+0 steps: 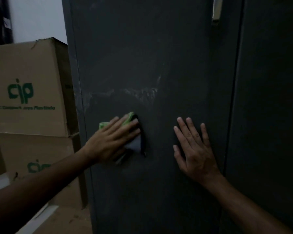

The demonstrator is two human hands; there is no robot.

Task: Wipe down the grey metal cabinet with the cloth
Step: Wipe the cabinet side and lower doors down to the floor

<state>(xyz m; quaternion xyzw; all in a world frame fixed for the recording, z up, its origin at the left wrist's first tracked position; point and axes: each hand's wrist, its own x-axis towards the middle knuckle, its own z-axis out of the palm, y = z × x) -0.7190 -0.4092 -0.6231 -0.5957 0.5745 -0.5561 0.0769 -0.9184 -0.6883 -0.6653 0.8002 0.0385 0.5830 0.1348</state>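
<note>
My fingers (pixel 125 125) lie spread: the left hand (pixel 112 142) presses one cloth (pixel 133 144) flat on the cabinet (pixel 159 56) panel, the right hand (pixel 195 149) braces beside it. Step: wiping mid-panel. Next, I judge, stroke upward over the pale smears (pixel 125 94). Two boxes (pixel 29 88) stand left

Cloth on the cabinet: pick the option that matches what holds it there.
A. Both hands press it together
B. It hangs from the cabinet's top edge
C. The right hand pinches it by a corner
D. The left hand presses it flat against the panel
D: the left hand lies with straight fingers over the green and grey cloth against the grey metal cabinet, while the right hand rests bare on the panel, apart from the cloth.
</note>
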